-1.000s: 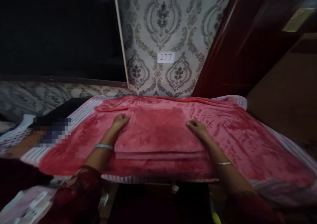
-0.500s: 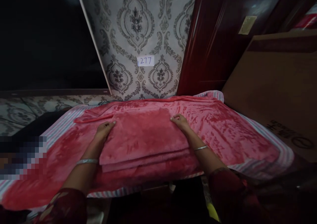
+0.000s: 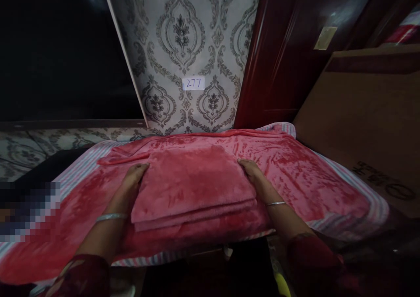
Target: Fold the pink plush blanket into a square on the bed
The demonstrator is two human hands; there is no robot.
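A folded piece of plush pink-red fabric [image 3: 193,181], stacked in several layers, lies on a larger spread plush blanket [image 3: 295,174] of the same colour. My left hand [image 3: 136,174] rests along the left edge of the folded fabric, thumb forward, its other fingers partly hidden. On the opposite edge, my right hand [image 3: 252,172] lies with fingers stretched forward against the side. Neither hand is seen gripping the fabric. Each wrist wears a bracelet.
Striped cloth [image 3: 377,211] shows under the spread blanket's edges. A large dark screen [image 3: 65,56] stands at the left, a cardboard box [image 3: 367,109] at the right. Behind are patterned wallpaper with a paper label [image 3: 193,83] reading 277 and a dark red wooden panel [image 3: 282,47].
My right hand has moved outward to the right and slightly toward me, its pinched fingers loosened. My left hand has shifted slightly left. The folded fabric looks nearly the same.
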